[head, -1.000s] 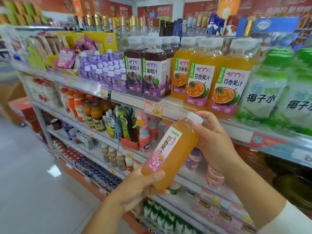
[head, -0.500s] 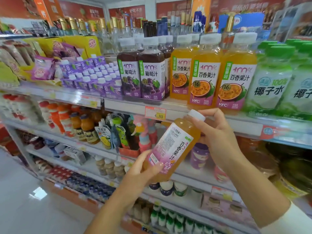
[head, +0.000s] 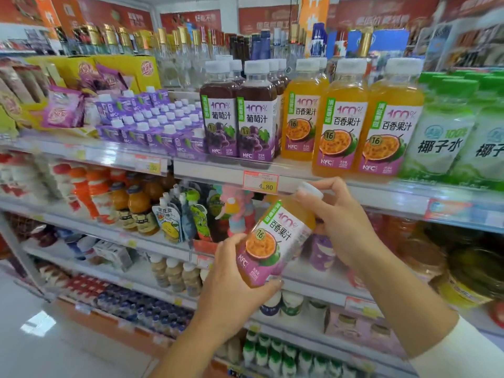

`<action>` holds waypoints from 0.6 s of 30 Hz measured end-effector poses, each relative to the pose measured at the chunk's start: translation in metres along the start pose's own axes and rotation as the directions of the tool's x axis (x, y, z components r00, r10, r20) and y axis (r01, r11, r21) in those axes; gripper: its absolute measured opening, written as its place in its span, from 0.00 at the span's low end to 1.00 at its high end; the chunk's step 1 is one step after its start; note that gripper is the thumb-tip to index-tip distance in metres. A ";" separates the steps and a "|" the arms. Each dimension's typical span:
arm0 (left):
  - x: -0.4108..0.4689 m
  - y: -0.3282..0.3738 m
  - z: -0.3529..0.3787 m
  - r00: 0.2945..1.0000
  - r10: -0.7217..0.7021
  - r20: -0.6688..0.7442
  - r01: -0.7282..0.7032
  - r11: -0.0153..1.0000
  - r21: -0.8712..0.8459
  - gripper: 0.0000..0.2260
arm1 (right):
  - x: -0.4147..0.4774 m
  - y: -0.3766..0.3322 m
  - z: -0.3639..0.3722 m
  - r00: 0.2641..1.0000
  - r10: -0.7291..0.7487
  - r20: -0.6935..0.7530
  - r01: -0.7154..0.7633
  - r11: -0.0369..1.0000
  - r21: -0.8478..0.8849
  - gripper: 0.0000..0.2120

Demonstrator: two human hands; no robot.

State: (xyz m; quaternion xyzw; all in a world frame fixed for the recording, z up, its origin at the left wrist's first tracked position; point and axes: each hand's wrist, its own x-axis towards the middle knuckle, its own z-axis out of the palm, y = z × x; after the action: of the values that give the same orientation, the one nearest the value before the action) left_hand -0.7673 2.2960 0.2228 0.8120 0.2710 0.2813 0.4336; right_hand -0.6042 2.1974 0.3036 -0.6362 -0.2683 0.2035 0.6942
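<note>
The juice bottle (head: 275, 241) is turned since 1 second ago: then its side panel of small print faced the camera, now the front label with the cut passion fruit and the "16" disc does. That reads as a label check nearly finished, with the bottle ready either to go back on the shelf or to be kept.

The left hand (head: 231, 279) wraps the bottle's lower end, thumb under the base. The right hand (head: 341, 227) curls round the shoulder and neck, fingertips at the white cap (head: 309, 190). The bottle hangs tilted in the air, cap up and to the right, in front of the second shelf and just below the top shelf edge (head: 381, 197).

It is clear, smooth plastic, squarish with rounded shoulders, filled with cloudy orange juice; the label is a glossy sleeve, the cap ribbed.

Behind sits a paper price tag (head: 260, 182), then 3 matching orange bottles (head: 338, 124), dark grape juice bottles (head: 256, 121), and glass bottles (head: 174, 50) farther back.
</note>
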 end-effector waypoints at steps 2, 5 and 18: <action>0.004 -0.001 -0.008 0.989 -0.041 0.143 0.062 0.988 -0.142 0.40 | 0.001 -0.002 -0.005 0.999 -0.011 0.043 0.007 0.995 0.102 0.07; 0.013 0.000 -0.018 0.924 -0.075 0.375 0.215 0.913 -0.347 0.39 | 0.002 -0.004 -0.011 0.994 -0.025 0.105 0.006 0.984 0.178 0.09; 0.010 0.014 0.004 0.955 -0.085 0.285 0.193 0.906 -0.377 0.32 | 0.013 -0.035 -0.024 0.979 -0.087 0.186 0.105 0.990 -0.091 0.08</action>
State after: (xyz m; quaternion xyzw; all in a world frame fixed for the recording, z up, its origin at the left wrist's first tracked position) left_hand -0.7547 2.2941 0.2348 0.7143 0.2058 0.1892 0.6416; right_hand -0.5814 2.1834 0.3391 -0.6353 -0.3707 0.2133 0.6430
